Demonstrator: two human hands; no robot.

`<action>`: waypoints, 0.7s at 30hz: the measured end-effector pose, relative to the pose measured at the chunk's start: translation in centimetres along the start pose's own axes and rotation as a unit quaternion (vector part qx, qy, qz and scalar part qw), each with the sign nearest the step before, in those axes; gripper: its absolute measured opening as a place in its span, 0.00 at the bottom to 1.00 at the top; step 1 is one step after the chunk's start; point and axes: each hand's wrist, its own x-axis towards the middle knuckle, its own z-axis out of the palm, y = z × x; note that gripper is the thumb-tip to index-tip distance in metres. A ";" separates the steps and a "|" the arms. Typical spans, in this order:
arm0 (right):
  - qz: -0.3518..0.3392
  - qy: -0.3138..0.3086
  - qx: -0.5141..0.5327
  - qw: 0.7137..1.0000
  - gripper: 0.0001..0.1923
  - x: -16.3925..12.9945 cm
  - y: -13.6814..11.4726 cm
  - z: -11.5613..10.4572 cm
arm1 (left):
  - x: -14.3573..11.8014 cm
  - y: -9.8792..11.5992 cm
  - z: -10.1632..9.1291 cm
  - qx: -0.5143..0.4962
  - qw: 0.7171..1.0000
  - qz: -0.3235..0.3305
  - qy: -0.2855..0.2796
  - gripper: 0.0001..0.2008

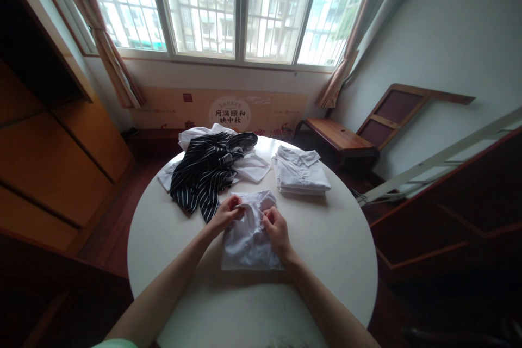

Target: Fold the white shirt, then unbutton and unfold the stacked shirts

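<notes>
A white shirt (248,244), folded into a rough rectangle with its collar end away from me, lies on the round white table (163,250). My left hand (227,213) pinches the left side of its collar area. On the right side, the fingers of my right hand (275,225) are closed on the shirt's cloth near the collar. Beyond my left hand, a black-and-white striped garment (204,168) lies crumpled. Past my right hand sits a stack of folded white shirts (302,171), a buttoned collar showing on top.
More loose white clothing (253,167) lies beneath and behind the striped garment. A wooden bench (340,133) stands beyond the table at the right, below the barred window (199,5). Wooden cabinets (53,157) line the left, and dark wood furniture (448,212) is close on the right.
</notes>
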 end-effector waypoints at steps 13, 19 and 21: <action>0.087 0.158 0.200 0.963 0.13 2.1 1.6 -2.6 | -0.1 0.9 -0.9 0.090 0.985 0.052 0.134 0.10; 0.107 0.138 0.208 0.962 0.12 1.9 0.9 -2.9 | -0.3 0.9 -1.3 0.106 0.980 0.074 0.148 0.07; 0.111 0.141 0.207 0.962 0.12 2.0 1.0 -3.1 | -0.1 0.9 -1.7 0.120 0.970 0.095 0.187 0.09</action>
